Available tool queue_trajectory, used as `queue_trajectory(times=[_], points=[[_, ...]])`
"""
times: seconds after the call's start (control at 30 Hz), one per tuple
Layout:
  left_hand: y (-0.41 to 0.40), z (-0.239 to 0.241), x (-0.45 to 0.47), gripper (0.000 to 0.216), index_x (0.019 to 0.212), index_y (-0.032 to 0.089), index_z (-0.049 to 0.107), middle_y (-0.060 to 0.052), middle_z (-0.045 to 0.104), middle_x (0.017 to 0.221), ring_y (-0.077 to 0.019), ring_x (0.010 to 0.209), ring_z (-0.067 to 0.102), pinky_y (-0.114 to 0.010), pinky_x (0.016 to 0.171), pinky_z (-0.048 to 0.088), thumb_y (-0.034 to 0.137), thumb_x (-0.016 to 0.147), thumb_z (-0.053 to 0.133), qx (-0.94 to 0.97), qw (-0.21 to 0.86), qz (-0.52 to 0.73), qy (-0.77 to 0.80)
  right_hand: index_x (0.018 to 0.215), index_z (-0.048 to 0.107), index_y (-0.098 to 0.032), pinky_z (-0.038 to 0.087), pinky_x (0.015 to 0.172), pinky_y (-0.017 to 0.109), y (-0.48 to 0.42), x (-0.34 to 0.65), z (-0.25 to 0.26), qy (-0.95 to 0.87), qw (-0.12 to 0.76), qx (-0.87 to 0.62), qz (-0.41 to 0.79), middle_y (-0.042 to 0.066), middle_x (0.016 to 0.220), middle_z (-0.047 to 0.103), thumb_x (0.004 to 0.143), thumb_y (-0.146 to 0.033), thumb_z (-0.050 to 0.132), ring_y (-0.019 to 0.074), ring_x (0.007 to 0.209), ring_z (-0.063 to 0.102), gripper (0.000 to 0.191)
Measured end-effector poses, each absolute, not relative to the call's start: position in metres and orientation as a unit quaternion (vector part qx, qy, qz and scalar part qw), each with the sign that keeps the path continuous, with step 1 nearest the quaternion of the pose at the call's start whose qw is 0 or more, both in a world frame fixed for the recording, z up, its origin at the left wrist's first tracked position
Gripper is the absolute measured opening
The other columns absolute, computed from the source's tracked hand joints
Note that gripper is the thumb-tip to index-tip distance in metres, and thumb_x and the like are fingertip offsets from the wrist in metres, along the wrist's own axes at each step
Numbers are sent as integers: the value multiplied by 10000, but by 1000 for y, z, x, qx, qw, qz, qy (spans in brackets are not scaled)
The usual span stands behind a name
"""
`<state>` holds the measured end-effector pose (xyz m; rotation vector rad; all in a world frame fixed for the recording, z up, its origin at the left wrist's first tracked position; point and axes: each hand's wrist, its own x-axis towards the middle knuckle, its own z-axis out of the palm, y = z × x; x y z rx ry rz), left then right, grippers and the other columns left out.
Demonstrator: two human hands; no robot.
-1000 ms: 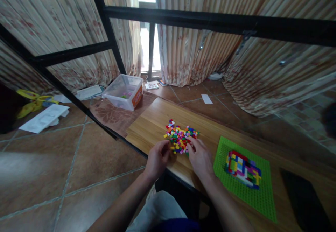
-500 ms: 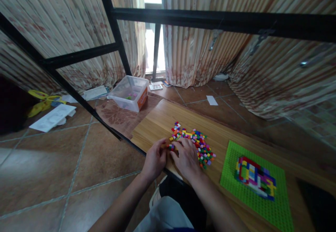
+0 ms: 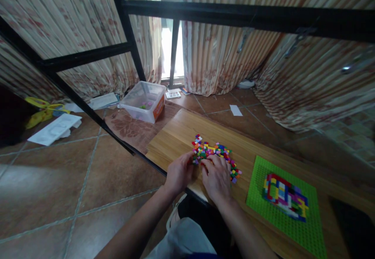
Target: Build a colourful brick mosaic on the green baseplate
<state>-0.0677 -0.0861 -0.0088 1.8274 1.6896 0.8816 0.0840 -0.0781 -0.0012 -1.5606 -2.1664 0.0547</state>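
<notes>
A loose pile of small, many-coloured toy building bricks (image 3: 224, 151) lies on the wooden tabletop (image 3: 172, 134). At the pile's left edge is my left hand (image 3: 179, 174), its fingers bent and pressed together; whatever they hold is hidden. My right hand (image 3: 217, 176) reaches over the near side of the pile with curled fingers, and a small red brick (image 3: 204, 166) shows at its fingertips. To the right, a green baseplate (image 3: 258, 194) carries a flat multicoloured brick build (image 3: 283, 192).
A black metal frame (image 3: 211, 9) crosses above the far side. Beyond the table's left end stands a clear plastic box (image 3: 137, 108) with a few pieces inside. A dark flat object (image 3: 348, 220) lies right of the baseplate. White packaging (image 3: 55, 129) rests on the tiled floor.
Both hands have shifted slightly right; my left hand is now against the pile's left edge. The bricks previously between my hands now sit by the pile. The view has tilted slightly.
</notes>
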Motion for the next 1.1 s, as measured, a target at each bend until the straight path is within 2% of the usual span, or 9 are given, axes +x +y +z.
queue_trajectory(times=[0.1, 0.37, 0.47, 0.57, 0.67, 0.77, 0.87, 1.0, 1.1], points=[[-86, -10, -67, 519, 1280, 233, 549, -55, 682, 1143, -202, 992, 642, -334, 926, 482, 132, 772, 594, 678, 243, 324, 613, 963, 680, -227, 320, 861, 413, -80, 81, 1, -783, 233, -576, 11, 74, 1066, 623, 865, -195, 556, 257, 1001, 471, 162], [-82, -12, -62, 376, 1201, 221, 602, -55, 706, 1019, -201, 955, 644, -342, 913, 489, 191, 826, 581, 684, 202, 350, 607, 981, 692, -230, 348, 885, 420, -86, 79, 5, -760, 260, -594, 50, 81, 1079, 642, 879, -209, 545, 252, 1010, 504, 181], [-88, -3, -61, 343, 1192, 213, 607, -68, 704, 1029, -197, 958, 647, -329, 902, 500, 244, 852, 572, 700, 200, 388, 566, 996, 694, -219, 403, 882, 397, -92, 79, 13, -710, 316, -610, 155, 71, 1021, 673, 896, -255, 534, 231, 989, 559, 192], [-97, 10, -56, 328, 1159, 216, 627, -74, 704, 1045, -199, 947, 653, -329, 884, 513, 279, 837, 607, 703, 220, 425, 526, 1011, 688, -214, 486, 784, 324, -98, 83, 23, -610, 409, -592, 332, 45, 948, 709, 893, -318, 542, 184, 872, 634, 215], [-106, 22, -45, 347, 1147, 226, 635, -69, 700, 1037, -186, 890, 660, -308, 813, 536, 300, 809, 649, 667, 318, 453, 498, 917, 708, -218, 519, 719, 286, -107, 93, 31, -530, 474, -554, 433, 23, 877, 731, 847, -321, 592, 163, 791, 665, 171], [-114, 28, -29, 397, 1123, 210, 638, -50, 691, 950, -158, 783, 651, -280, 728, 541, 331, 753, 711, 577, 467, 479, 469, 845, 718, -212, 529, 705, 284, -120, 109, 36, -481, 506, -554, 455, 18, 829, 734, 793, -313, 643, 162, 761, 671, 136], [-123, 30, -11, 337, 1001, 175, 665, -25, 669, 824, -123, 674, 603, -236, 623, 512, 365, 731, 730, 496, 579, 458, 457, 863, 710, -210, 537, 703, 287, -139, 124, 36, -434, 525, -554, 478, 18, 833, 734, 782, -309, 646, 159, 748, 675, 143], [-135, 31, 10, 263, 802, 147, 668, 3, 610, 663, -89, 573, 525, -195, 539, 452, 387, 718, 737, 478, 626, 411, 459, 903, 700, -215, 531, 741, 289, -163, 141, 33, -422, 510, -586, 468, 17, 860, 733, 797, -288, 626, 159, 789, 676, 148], [-141, 29, 22, 287, 773, 145, 663, 9, 590, 619, -87, 542, 509, -190, 505, 429, 419, 716, 729, 487, 647, 374, 451, 929, 711, -220, 519, 728, 280, -179, 154, 34, -424, 495, -606, 456, 12, 842, 727, 811, -286, 617, 154, 773, 669, 165]])
